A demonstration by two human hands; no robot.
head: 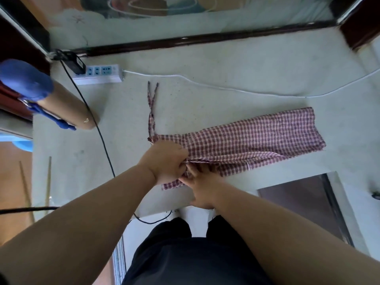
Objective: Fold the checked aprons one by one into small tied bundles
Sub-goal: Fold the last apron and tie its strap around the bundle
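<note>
Checked apron (246, 138) sits folded into a long strip mid-frame on the worktop (205, 95), left grip (166, 163) clenched round its bunched end, right grip (200, 190) pinching cloth just beside.

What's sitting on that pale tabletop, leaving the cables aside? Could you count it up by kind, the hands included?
checked apron: 1
power strip: 1
black plug adapter: 1
cardboard tube with a blue cap: 1
hands at the apron: 2, left hand and right hand
Total: 6
</note>
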